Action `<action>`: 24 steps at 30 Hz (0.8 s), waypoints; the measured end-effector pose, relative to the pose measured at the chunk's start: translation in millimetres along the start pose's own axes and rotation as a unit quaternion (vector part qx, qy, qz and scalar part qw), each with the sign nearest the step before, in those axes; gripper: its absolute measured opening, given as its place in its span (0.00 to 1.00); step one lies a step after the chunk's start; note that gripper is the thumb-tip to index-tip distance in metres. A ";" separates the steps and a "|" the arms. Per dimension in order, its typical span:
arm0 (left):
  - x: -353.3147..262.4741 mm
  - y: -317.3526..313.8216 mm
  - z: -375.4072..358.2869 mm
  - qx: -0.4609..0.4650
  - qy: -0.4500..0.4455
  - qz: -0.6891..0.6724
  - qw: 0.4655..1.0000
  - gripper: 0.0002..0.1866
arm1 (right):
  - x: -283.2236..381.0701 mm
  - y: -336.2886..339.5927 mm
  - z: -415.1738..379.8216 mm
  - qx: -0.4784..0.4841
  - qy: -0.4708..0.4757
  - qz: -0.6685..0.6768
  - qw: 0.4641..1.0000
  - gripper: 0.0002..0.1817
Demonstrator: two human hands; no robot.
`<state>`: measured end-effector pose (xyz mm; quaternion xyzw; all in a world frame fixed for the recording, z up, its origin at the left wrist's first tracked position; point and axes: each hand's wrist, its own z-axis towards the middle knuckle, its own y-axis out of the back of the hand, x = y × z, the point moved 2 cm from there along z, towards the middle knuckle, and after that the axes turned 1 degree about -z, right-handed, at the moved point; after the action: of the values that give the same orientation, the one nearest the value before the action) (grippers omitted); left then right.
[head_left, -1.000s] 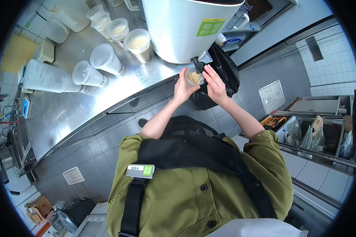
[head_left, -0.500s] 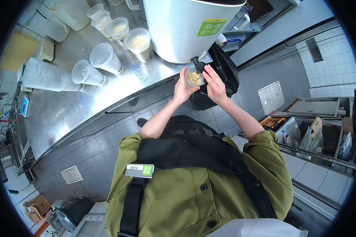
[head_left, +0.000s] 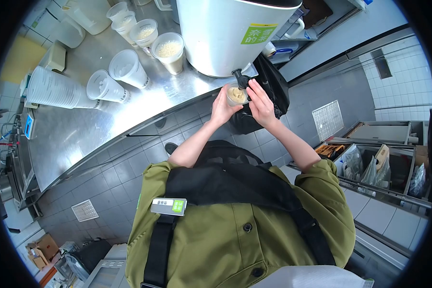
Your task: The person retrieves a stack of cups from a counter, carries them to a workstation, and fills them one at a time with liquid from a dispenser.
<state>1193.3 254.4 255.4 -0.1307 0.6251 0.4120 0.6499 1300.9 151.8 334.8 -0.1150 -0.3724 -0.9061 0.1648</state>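
My left hand (head_left: 221, 108) is wrapped around a clear plastic cup (head_left: 237, 102) from its left side. Pale beige, foamy-looking contents show inside the cup. Directly above its mouth is the black tap (head_left: 243, 80) of a large white drink dispenser (head_left: 221, 41), which carries a green label. My right hand (head_left: 262, 106) is at the right of the tap, its fingertips closed against the tap's handle. The right thumb is partly hidden. Both hands are just beyond the counter's front edge.
On the steel counter (head_left: 77, 139) stand a cup of pale grains (head_left: 169, 52), several similar cups, a cup with white pieces (head_left: 103, 88) and a stack of nested cups (head_left: 57, 89). A black bag (head_left: 281, 91) hangs below the dispenser. Open drawers (head_left: 379, 165) are at right.
The contents of the cup look a little fuller and more mounded under the tap. Both hands have stayed almost in place; the view has shifted slightly.
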 end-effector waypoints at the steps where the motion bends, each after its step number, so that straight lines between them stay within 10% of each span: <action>1: -0.3 -0.3 0.1 -0.004 0.001 -0.001 1.000 0.45 | 0.8 0.7 0.9 -0.002 0.001 -0.004 1.000 0.24; 24: -4.5 1.4 2.2 -0.010 0.023 -0.010 1.000 0.45 | -0.1 4.2 2.2 0.024 0.004 -0.008 1.000 0.25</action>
<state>1194.4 255.1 260.4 -0.1531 0.6340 0.4088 0.6383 1302.8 150.6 338.9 -0.1044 -0.3939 -0.8989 0.1613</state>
